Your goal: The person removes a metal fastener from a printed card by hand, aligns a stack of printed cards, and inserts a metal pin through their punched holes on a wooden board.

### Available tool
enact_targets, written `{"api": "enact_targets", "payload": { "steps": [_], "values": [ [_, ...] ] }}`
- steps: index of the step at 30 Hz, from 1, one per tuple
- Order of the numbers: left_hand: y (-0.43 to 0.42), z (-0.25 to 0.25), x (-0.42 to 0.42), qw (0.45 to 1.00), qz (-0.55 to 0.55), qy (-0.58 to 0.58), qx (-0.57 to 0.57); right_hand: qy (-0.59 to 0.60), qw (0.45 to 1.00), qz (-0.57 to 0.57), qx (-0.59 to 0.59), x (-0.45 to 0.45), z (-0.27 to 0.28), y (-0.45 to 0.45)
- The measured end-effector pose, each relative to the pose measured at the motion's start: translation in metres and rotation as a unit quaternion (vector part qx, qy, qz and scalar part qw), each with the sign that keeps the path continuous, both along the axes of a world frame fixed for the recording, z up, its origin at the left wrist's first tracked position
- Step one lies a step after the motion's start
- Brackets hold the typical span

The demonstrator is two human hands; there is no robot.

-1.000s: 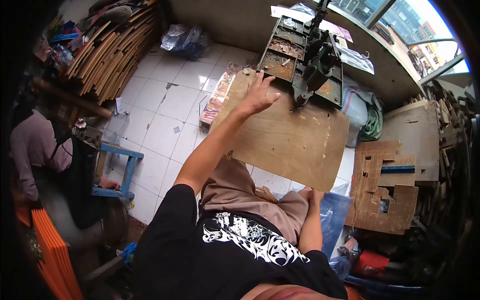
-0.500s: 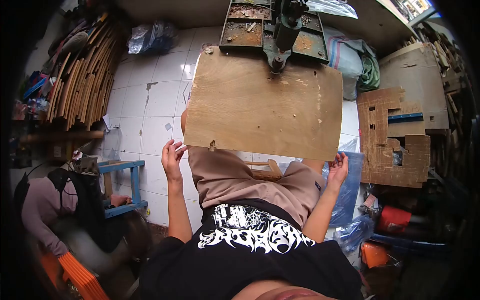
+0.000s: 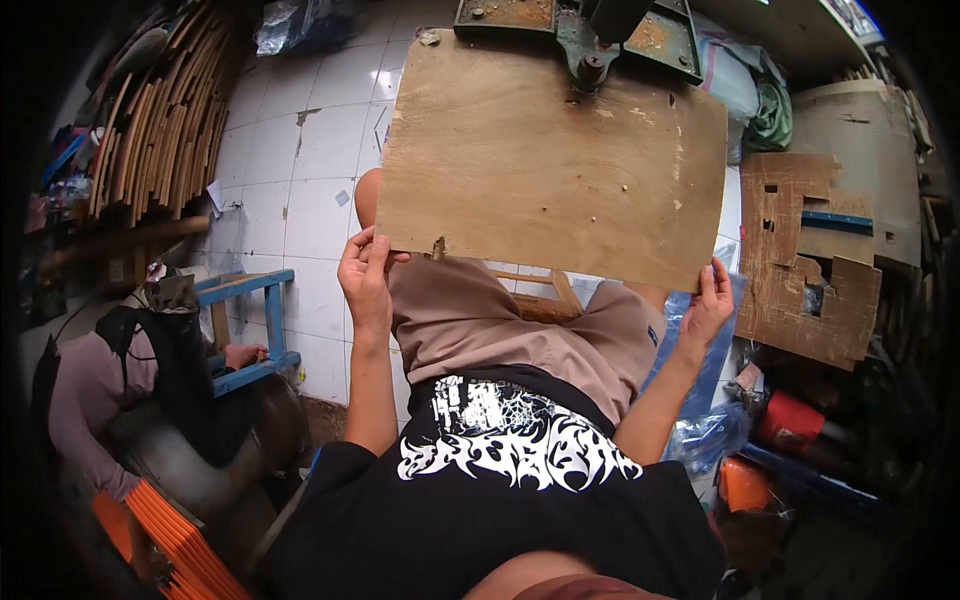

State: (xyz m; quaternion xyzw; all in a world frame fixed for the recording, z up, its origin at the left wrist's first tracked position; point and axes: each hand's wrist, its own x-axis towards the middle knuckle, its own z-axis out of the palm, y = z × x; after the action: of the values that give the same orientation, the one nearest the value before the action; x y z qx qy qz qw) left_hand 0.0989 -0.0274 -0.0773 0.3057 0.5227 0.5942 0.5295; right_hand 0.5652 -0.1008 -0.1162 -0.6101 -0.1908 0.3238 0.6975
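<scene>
A wide sheet of plywood (image 3: pixel 540 170) lies above my knees, its far edge under the arm of a dark metal machine (image 3: pixel 590 65). It has a notch in its near left edge and small marks across its surface. At the near left corner my left hand (image 3: pixel 368 280) is closed on the board, thumb on top and fingers partly hidden beneath. My right hand (image 3: pixel 708 305) pinches the near right corner, its fingertips at the edge.
Thin wooden strips (image 3: pixel 160 120) are stacked at the left. Beside me a person in a mauve sleeve (image 3: pixel 85 430) is near a blue frame (image 3: pixel 272 310) and orange slats (image 3: pixel 175 530). Cut-out boards (image 3: pixel 790 240) and plastic sheeting (image 3: pixel 705 440) lie to the right.
Both hands, apart from the board and loosely open before, have moved in and closed on its near corners. The view has tilted, so the board and machine appear higher and farther right.
</scene>
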Motion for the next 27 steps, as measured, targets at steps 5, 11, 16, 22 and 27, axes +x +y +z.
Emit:
{"api": "enact_targets", "payload": {
  "steps": [5,11,16,22,27],
  "values": [
    [0.000,0.001,0.004,1.000,0.008,-0.006,0.000,0.021,0.999,-0.022,0.013,-0.010,0.006,0.006],
    [0.001,-0.004,0.006,0.999,0.028,0.021,-0.001,-0.034,0.999,-0.021,-0.020,-0.005,0.003,0.003],
    [-0.001,-0.016,0.000,1.000,-0.006,0.007,0.025,-0.518,0.827,-0.133,-0.176,-0.044,0.056,0.019],
    [0.005,-0.043,0.004,0.990,0.144,0.009,-0.001,-0.567,0.813,0.131,-0.035,-0.108,0.103,0.054],
    [0.047,-0.043,0.007,0.966,0.247,0.073,-0.005,-0.605,0.770,0.202,-0.023,-0.134,0.089,0.079]
  ]
}}
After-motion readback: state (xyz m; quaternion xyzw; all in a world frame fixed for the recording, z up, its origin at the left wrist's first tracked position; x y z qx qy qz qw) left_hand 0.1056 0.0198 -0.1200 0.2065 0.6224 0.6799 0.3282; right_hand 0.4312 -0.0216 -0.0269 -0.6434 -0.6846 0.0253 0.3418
